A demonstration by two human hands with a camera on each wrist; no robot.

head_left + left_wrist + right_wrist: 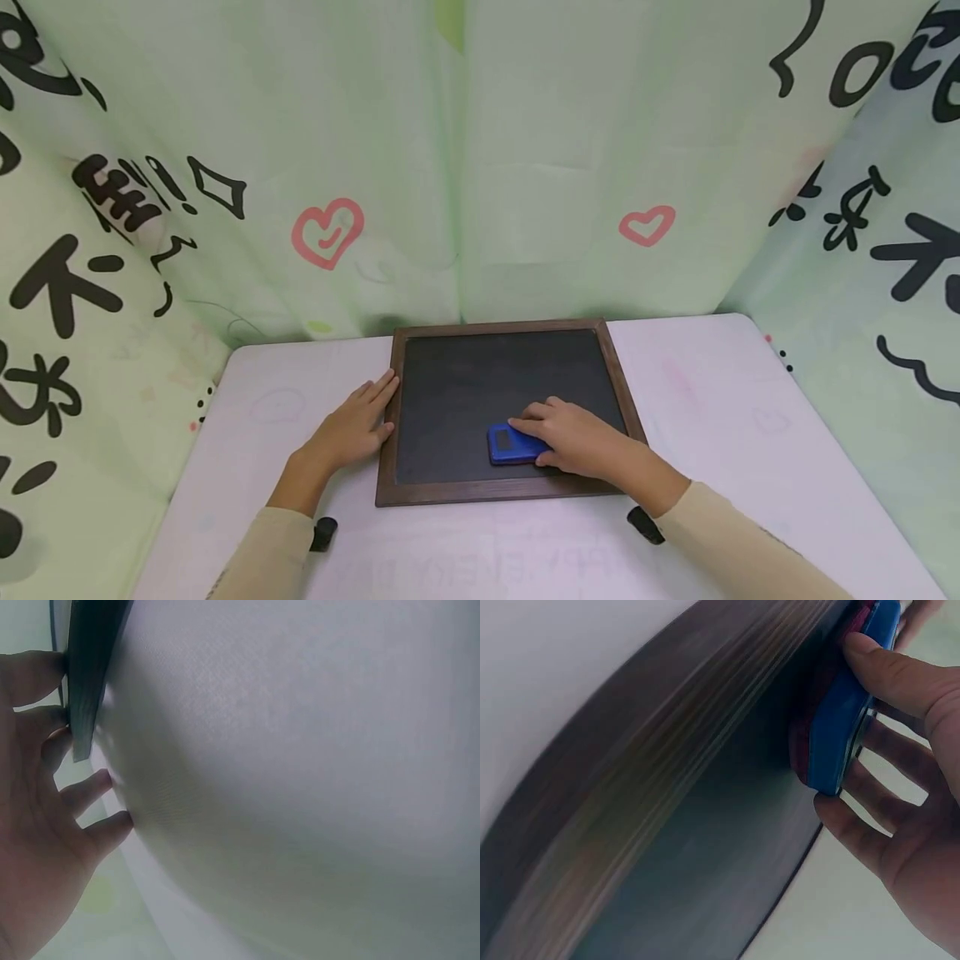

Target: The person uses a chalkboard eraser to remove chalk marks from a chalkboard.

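Note:
A small chalkboard [480,392] in a brown wooden frame lies on the white table. Low on its dark surface, right of the middle, is a blue board eraser [504,446]. My right hand [573,442] holds this eraser between thumb and fingers. In the right wrist view, the blue eraser [840,727] shows a dark red underside facing the board. My left hand [352,429] rests at the left side of the board, its extended fingers touching the frame [389,417]. The left wrist view shows the fingers [94,791] against the dark frame edge [91,682].
The white tabletop [712,433] extends around the board on both sides. Pale green curtains [525,167] with hearts and black lettering hang behind and along both sides, close to the table's edges. A dark strap piece [645,525] sits at the right wrist.

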